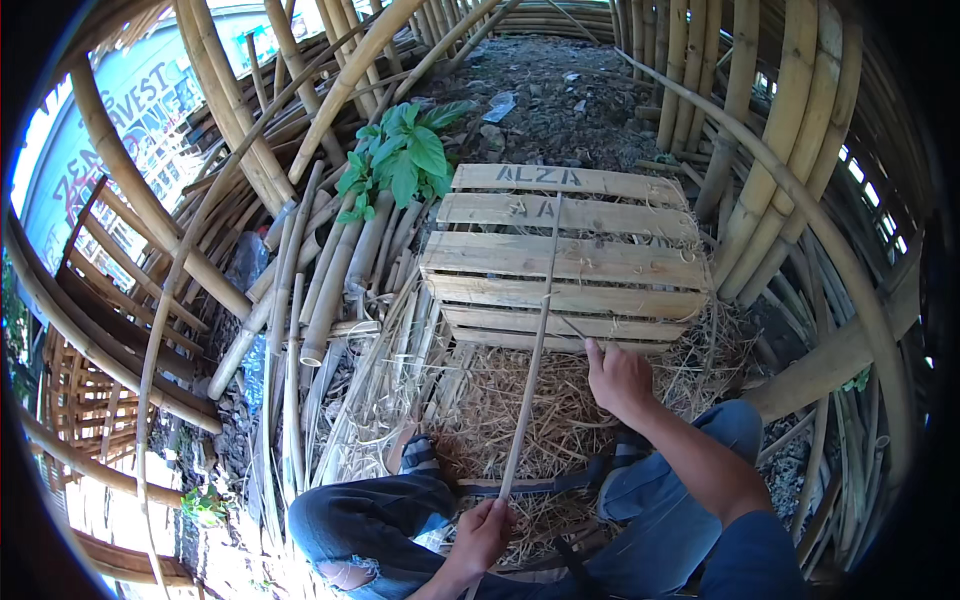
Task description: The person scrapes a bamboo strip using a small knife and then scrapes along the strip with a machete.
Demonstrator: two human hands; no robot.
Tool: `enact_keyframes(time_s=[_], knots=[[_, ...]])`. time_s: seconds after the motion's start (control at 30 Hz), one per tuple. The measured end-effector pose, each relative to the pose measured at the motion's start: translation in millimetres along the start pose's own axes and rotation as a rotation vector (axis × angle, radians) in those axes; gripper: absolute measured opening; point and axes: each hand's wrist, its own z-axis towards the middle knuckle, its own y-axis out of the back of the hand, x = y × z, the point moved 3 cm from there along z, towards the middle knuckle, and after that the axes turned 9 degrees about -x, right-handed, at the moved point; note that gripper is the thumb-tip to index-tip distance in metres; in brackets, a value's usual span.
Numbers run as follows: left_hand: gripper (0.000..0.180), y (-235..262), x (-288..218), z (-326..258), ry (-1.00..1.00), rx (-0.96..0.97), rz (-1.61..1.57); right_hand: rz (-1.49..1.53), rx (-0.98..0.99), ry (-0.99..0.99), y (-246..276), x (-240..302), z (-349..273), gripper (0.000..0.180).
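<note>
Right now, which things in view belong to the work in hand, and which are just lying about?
In hand or beside it:
Long bamboo strip, held by the left hand
Thin item in the right hand, kind unclear
Slatted wooden crate, apparently, since the strip extends across it

Seemingly just about:
Cut bamboo poles
Clear plastic scrap
Leafy green plant

Matt wooden crate, smooth bamboo strip

The person's left hand is closed and placed low; the right hand, closed also, is farther forward, and its bare forearm is stretched diagonally from the lower right.
</note>
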Motion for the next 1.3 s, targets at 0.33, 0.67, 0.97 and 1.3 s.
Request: enact_keyframes(time_s=[0.33,0.67,0.97,1.3], knots=[[0.034,-0.9,-5.7,-1.8,0.13,0.075,-0.176,0.44,0.131,0.784,-10.6,60.1,-98.9,0.04],[0.036,1.6,-6.1,-3.6,0.164,0.061,-0.114,0.459,0.012,0.966,-19.2,58.7,-124.2,0.042],[0.039,-3.3,-15.9,-11.0,0.275,0.106,-0.187,0.219,-0.098,0.824,-31.9,34.7,-77.8,0.04],[0.039,-3.7,-22.7,-12.6,0.223,0.079,-0.132,0.12,-0.16,0.754,-49.1,19.8,-24.7,0.042]])
